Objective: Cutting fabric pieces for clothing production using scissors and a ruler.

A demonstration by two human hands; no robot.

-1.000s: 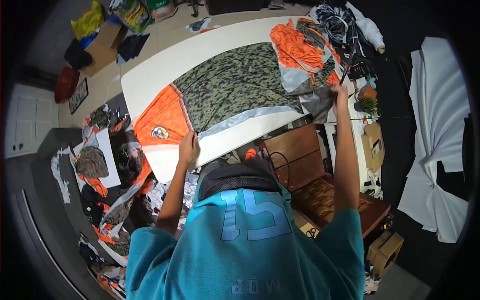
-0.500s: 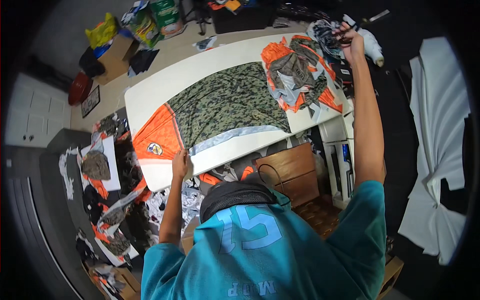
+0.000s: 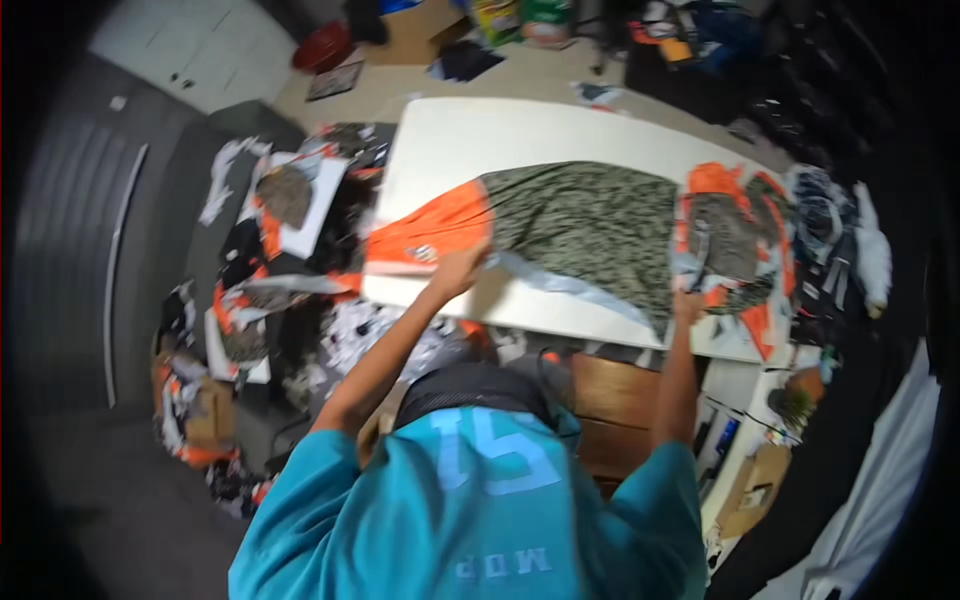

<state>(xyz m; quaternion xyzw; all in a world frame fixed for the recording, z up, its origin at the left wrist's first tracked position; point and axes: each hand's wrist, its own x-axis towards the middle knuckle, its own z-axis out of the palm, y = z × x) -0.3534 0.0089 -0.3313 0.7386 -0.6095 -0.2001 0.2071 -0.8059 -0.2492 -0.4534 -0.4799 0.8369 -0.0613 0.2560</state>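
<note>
A camouflage cloth with an orange end lies across the white table. Its pale underside shows along the near edge. My left hand pinches that edge by the orange seam, raising it slightly. At the cloth's right end, my right hand is closed around what look like scissors, blurred, with the blades pointing away from me. Just beyond it sits a crumpled heap of orange, grey and camouflage cloth.
Cloth scraps cover the dark surface left of the table. A brown wooden chair or box stands under the near edge. White shelving is at the near right, and a cardboard box at the back.
My right hand has come down from beyond the table's far right corner to the cloth's right end. My left hand lifts the near edge. The whole view has shifted.
</note>
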